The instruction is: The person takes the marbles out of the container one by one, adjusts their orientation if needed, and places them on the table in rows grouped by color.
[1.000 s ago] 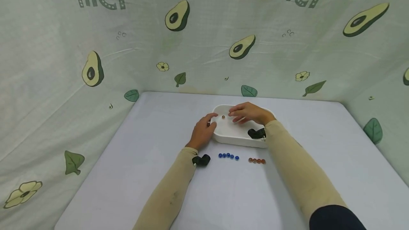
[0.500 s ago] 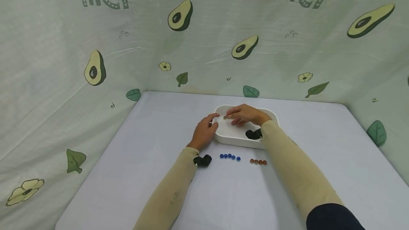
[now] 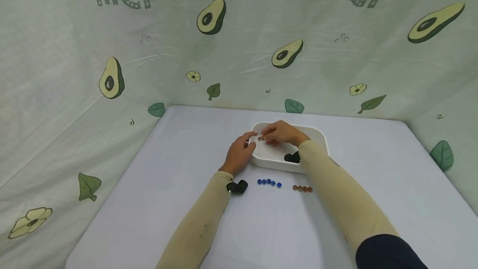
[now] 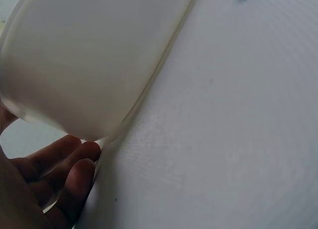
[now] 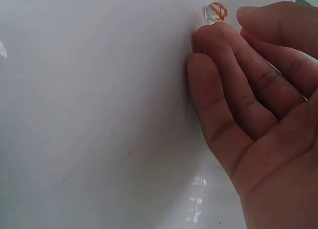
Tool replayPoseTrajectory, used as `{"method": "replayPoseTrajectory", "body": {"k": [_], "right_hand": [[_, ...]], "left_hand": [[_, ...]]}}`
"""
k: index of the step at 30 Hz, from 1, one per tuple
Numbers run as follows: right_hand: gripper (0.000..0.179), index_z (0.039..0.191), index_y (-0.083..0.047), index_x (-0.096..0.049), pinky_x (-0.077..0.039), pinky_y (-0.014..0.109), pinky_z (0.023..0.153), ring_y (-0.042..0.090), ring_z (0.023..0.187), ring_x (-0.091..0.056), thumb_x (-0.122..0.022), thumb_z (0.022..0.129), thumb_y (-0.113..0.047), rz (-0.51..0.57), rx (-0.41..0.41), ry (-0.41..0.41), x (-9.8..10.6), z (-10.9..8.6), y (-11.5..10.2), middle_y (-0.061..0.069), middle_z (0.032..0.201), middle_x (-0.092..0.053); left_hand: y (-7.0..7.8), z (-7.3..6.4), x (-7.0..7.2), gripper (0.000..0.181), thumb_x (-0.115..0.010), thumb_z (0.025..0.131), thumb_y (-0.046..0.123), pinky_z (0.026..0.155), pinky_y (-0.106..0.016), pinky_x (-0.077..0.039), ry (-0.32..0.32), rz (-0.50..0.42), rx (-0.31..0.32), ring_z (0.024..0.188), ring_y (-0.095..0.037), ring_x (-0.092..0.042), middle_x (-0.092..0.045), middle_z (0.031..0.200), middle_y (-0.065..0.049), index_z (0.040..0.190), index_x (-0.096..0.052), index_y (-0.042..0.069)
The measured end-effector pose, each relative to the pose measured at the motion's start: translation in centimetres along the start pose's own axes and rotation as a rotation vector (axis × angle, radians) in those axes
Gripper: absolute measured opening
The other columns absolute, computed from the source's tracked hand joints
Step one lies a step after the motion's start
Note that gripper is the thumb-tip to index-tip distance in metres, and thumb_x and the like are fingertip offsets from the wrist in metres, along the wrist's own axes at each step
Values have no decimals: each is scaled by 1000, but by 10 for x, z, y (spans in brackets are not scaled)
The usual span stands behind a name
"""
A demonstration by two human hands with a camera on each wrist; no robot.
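Observation:
The left hand (image 3: 237, 152) grips the left end of a white tray (image 3: 276, 164), fingers bent at its rim; in the left wrist view several fingertips (image 4: 79, 179) lie against the tray's outer wall (image 4: 94, 65). Inside the tray, the right hand (image 3: 281, 133) reaches low over the floor toward a clear marble with orange swirls (image 5: 216, 12). The marble lies just beyond the right fingertips, with a small gap to the thumb in the right wrist view. The right fingers (image 5: 204, 80) are slightly bent, nothing between them.
In front of the tray, a row of several blue marbles (image 3: 269, 182) lies on the white table (image 3: 168, 157). Several orange-brown marbles (image 3: 302, 189) form another row to its right. A cloth with printed avocados (image 3: 210, 15) hangs behind the table.
The right hand has moved left and down inside the tray, its fingertips closing in on the marble. The left hand keeps its grip on the tray's end.

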State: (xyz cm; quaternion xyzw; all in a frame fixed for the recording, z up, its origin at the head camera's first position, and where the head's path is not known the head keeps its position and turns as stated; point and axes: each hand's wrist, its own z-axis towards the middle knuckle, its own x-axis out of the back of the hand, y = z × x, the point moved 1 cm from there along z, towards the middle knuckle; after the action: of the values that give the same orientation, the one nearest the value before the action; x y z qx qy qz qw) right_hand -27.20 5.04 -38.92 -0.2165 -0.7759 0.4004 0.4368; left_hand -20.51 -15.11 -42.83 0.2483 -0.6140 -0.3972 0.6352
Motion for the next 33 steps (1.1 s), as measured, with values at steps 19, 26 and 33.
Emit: {"method": "replayPoseTrajectory", "body": {"k": [19, 26, 33], "right_hand": [[29, 115, -4, -73, -53, 30, 75, 18, 83, -65, -73, 86, -9, -94, 21, -30, -13, 15, -6, 5, 94, -72], [26, 111, -6, -75, -49, 29, 74, 17, 81, -60, -74, 86, -10, -163, 45, -43, -15, 15, -8, 4, 95, -70], [17, 103, -8, -77, -48, 30, 74, 18, 82, -59, -75, 87, -13, -199, 58, -48, -17, 15, -9, 4, 93, -69]], "left_hand": [[0, -1, 1, 44, -50, 99, 33, 90, -41, -49, -17, -6, -3, 106, -18, -60, -61, 127, -4, 141, -56, 25], [-3, -1, 0, 42, -52, 99, 33, 91, -42, -48, -4, 4, -23, 106, -19, -60, -62, 126, -5, 141, -57, 24], [0, -1, 1, 41, -52, 100, 31, 91, -42, -48, -2, -1, -24, 106, -18, -59, -62, 127, -4, 140, -57, 26]]}}
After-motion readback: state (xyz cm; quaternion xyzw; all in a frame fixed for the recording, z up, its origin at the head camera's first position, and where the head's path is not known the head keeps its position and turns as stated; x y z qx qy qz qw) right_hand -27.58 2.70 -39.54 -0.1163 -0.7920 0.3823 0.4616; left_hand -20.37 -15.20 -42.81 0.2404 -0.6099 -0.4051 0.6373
